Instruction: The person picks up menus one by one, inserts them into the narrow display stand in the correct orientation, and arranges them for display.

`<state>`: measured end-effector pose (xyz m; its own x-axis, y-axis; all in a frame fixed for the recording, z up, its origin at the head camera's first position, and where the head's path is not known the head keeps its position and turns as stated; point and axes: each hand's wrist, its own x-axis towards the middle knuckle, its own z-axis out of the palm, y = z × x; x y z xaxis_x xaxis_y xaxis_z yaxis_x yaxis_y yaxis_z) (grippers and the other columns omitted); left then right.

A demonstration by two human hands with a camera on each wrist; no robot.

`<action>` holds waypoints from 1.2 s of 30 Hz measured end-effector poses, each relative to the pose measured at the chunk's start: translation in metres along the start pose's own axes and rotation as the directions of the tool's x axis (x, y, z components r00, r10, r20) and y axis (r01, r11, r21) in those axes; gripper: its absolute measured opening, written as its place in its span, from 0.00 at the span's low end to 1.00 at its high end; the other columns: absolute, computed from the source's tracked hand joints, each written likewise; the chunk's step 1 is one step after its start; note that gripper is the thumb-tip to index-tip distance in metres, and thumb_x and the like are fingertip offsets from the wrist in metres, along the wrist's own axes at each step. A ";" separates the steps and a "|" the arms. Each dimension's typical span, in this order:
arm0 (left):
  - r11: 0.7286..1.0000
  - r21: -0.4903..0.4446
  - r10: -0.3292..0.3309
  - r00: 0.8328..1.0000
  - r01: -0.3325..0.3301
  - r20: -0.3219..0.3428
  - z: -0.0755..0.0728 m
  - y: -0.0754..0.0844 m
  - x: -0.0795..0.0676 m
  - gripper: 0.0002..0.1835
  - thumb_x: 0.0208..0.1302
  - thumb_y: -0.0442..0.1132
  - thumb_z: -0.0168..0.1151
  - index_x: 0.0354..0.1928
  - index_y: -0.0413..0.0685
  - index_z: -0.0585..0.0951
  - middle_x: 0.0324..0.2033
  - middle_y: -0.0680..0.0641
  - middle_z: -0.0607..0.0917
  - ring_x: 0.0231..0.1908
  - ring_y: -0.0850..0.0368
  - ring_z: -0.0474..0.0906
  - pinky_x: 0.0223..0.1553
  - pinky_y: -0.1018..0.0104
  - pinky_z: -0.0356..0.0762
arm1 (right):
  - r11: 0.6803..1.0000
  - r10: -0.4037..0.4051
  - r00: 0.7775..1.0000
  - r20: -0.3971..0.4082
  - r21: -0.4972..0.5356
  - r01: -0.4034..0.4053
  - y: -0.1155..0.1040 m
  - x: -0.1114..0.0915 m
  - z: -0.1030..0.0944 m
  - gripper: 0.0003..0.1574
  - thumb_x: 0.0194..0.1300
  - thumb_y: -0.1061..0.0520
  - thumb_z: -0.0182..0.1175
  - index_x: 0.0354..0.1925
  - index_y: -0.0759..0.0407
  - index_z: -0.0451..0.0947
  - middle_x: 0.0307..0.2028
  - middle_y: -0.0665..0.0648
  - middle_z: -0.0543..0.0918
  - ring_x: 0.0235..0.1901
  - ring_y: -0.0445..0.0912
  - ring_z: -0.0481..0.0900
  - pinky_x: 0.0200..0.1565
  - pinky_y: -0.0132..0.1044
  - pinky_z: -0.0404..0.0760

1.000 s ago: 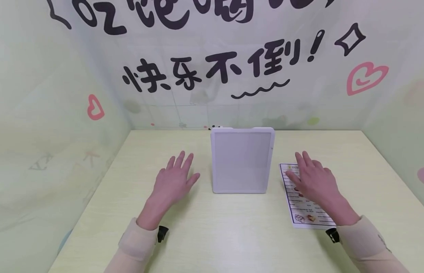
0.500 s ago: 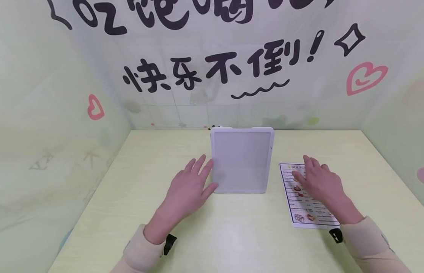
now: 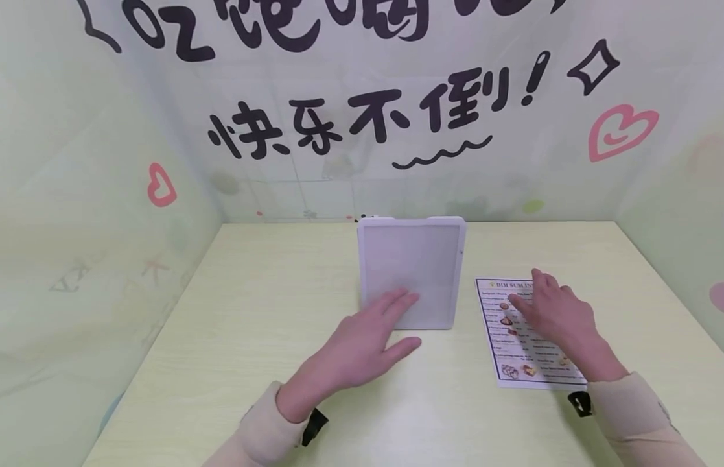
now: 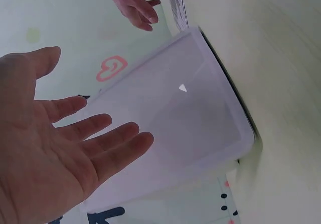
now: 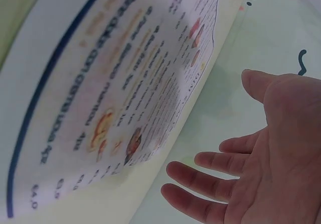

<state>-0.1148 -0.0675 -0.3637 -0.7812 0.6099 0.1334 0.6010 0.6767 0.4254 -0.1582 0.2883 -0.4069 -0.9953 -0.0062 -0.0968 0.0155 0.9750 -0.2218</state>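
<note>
A white-framed upright panel [image 3: 417, 259], like a clear-fronted menu stand, stands in the middle of the table. My left hand [image 3: 362, 344] hovers in front of its lower part, fingers spread and nearly straight. In the left wrist view a gap seems to lie between the fingertips and the panel [image 4: 190, 108]. To the right, a printed dim sum menu sheet [image 3: 513, 350] with a blue border lies flat on the table. Above that sheet is my right hand [image 3: 560, 318], fingers loosely extended and holding nothing. Part of the menu is hidden beneath it.
The pale wooden table [image 3: 251, 292] meets a printed cloth backdrop [image 3: 303, 194] at its far edge. Cloth walls [image 3: 105, 259] also close in the left and right sides. Bare tabletop lies to the left of the panel.
My left hand has moved right, from beside the panel to in front of its lower part. My right hand has shifted slightly right over the menu. Panel and sheet stay put.
</note>
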 end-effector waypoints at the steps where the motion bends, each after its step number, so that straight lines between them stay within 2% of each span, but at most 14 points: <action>1: 1.000 -0.005 0.016 1.000 -0.016 0.021 0.002 0.003 0.002 0.36 0.76 0.56 0.56 0.78 0.51 0.62 0.75 0.45 0.65 0.74 0.48 0.62 0.62 0.43 0.74 | 1.000 0.007 1.000 0.001 0.003 -0.007 0.001 0.000 0.000 0.55 0.76 0.36 0.51 0.74 0.79 0.47 0.66 0.83 0.62 0.58 0.79 0.68 0.43 0.73 0.75; 5: 0.998 0.000 0.065 0.995 -0.065 0.077 0.013 0.016 0.009 0.36 0.76 0.57 0.57 0.78 0.51 0.62 0.75 0.45 0.66 0.72 0.50 0.64 0.67 0.51 0.69 | 1.000 0.027 1.000 0.010 0.011 -0.027 0.007 0.001 0.001 0.56 0.75 0.36 0.54 0.73 0.79 0.47 0.64 0.83 0.63 0.56 0.79 0.69 0.42 0.73 0.76; 10: 0.994 -0.005 0.114 0.988 -0.114 0.103 0.027 0.028 0.020 0.36 0.74 0.57 0.59 0.78 0.52 0.63 0.73 0.48 0.68 0.69 0.53 0.69 0.64 0.56 0.74 | 0.999 0.050 0.999 0.014 0.013 -0.051 0.013 0.002 0.000 0.55 0.74 0.37 0.55 0.72 0.80 0.49 0.61 0.83 0.64 0.54 0.78 0.70 0.40 0.71 0.76; 14: 0.989 -0.004 0.144 0.981 -0.145 0.133 0.039 0.039 0.032 0.37 0.74 0.56 0.60 0.78 0.51 0.63 0.73 0.47 0.69 0.67 0.55 0.72 0.61 0.61 0.75 | 0.998 0.067 0.998 0.021 0.013 -0.068 0.018 0.003 -0.001 0.52 0.73 0.39 0.57 0.68 0.81 0.53 0.55 0.82 0.67 0.48 0.75 0.73 0.36 0.66 0.77; 20: 0.988 0.050 0.136 0.971 -0.149 0.197 0.060 0.053 0.050 0.39 0.71 0.57 0.63 0.78 0.55 0.63 0.73 0.49 0.69 0.59 0.57 0.79 0.48 0.66 0.81 | 0.997 0.076 0.997 0.027 0.011 -0.077 0.021 0.004 0.001 0.50 0.71 0.40 0.60 0.63 0.83 0.56 0.49 0.80 0.68 0.38 0.69 0.74 0.30 0.59 0.77; 25: 0.984 0.101 0.123 0.965 -0.149 0.233 0.076 0.059 0.061 0.39 0.69 0.57 0.66 0.77 0.57 0.64 0.71 0.53 0.70 0.53 0.61 0.81 0.37 0.70 0.80 | 0.996 0.088 0.995 0.053 0.011 -0.089 0.026 0.005 0.004 0.48 0.71 0.39 0.60 0.58 0.84 0.59 0.44 0.78 0.68 0.34 0.66 0.72 0.28 0.54 0.76; 29: 0.982 0.127 0.101 0.959 -0.139 0.266 0.088 0.063 0.068 0.39 0.67 0.58 0.67 0.77 0.60 0.65 0.70 0.55 0.71 0.55 0.62 0.79 0.36 0.69 0.80 | 0.996 0.088 0.994 0.058 0.001 -0.088 0.029 0.006 0.005 0.49 0.71 0.38 0.60 0.56 0.85 0.62 0.43 0.78 0.69 0.35 0.66 0.71 0.28 0.53 0.75; 36: 0.968 0.191 0.095 0.941 -0.164 0.325 0.106 0.069 0.077 0.42 0.66 0.59 0.69 0.78 0.64 0.62 0.72 0.56 0.69 0.62 0.61 0.75 0.45 0.66 0.81 | 0.996 0.082 0.994 0.071 -0.030 -0.080 0.030 0.007 0.005 0.47 0.71 0.36 0.59 0.50 0.84 0.69 0.40 0.75 0.70 0.36 0.67 0.70 0.28 0.55 0.75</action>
<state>-0.1152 0.0697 -0.4193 -0.6229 0.7723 -0.1247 0.7418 0.6338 0.2193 -0.1640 0.3160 -0.4193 -0.9813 0.0576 -0.1837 0.0919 0.9786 -0.1840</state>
